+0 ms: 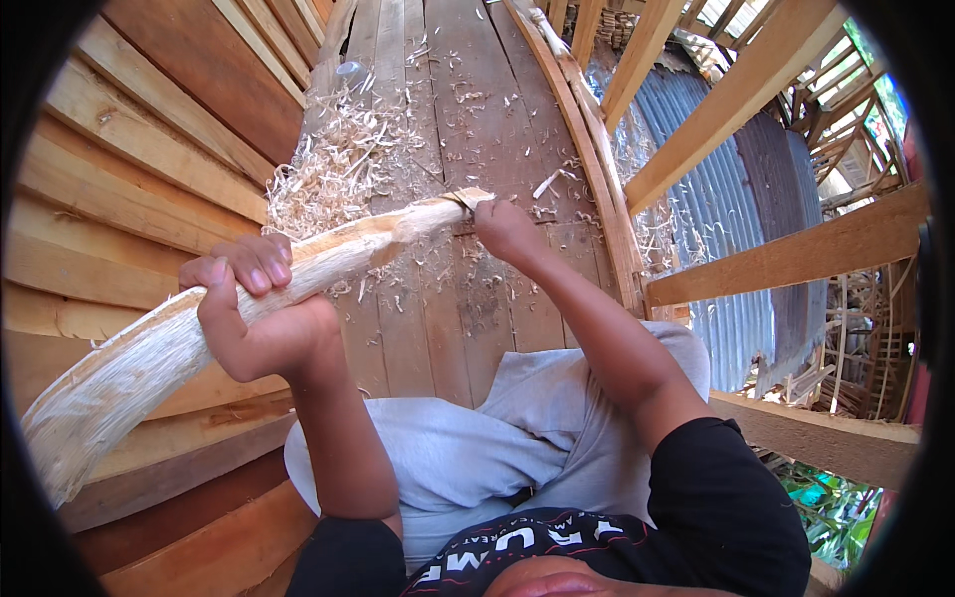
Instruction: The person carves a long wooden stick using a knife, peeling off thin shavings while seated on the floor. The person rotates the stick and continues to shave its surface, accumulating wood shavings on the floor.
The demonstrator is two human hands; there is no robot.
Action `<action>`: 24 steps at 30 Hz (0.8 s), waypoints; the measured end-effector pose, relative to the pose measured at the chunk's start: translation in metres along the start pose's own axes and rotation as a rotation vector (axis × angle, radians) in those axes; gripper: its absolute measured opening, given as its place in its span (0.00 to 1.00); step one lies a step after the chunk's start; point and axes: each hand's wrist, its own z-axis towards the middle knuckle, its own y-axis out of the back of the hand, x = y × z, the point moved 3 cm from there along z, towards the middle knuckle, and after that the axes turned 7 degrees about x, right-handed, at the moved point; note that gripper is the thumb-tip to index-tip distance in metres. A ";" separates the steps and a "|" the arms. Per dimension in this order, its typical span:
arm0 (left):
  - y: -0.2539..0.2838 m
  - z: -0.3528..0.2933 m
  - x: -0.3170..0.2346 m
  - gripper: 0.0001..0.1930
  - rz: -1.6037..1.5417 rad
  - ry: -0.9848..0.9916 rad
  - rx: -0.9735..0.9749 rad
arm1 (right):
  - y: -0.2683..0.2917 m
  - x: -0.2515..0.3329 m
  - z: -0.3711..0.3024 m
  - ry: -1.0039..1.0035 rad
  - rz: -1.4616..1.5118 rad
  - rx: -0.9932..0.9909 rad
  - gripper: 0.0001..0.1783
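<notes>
A long, pale, slightly curved piece of wood (363,244) runs through the left hand (249,333), its thick, rough end reaching out to the left of that hand and its narrower end rising to the right hand (505,231). The left hand is wrapped around the wood, with the fingers over the far side and the thumb on the near side. The right hand is closed in a fist at the narrow end; a thin, dark blade (459,202) juts from its left side and lies against the wood, while its grip is hidden within the fingers.

Just beyond the left hand, curled shavings (338,164) are heaped on the plank floor (428,338), with loose curls scattered beyond the right hand too. A small clear object (350,71) lies at the far edge of the heap; its kind is hard to tell.

Left of the left hand stands a wall of planks (129,179). To the right of the right hand are a curved wooden edge (600,179), wooden beams (786,251) and corrugated metal sheets (721,219). Nearer than both hands are the person's light grey trousers (458,438) and black shirt (731,488).
</notes>
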 end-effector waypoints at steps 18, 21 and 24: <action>0.005 0.008 0.001 0.06 0.033 -0.019 -0.115 | -0.007 0.013 -0.003 0.050 -0.106 -0.041 0.31; 0.012 0.002 0.000 0.07 0.012 0.017 -0.120 | -0.026 0.028 -0.008 0.050 -0.130 -0.032 0.28; 0.007 0.007 0.003 0.07 -0.016 0.039 -0.139 | -0.009 -0.030 0.018 -0.061 -0.150 -0.122 0.30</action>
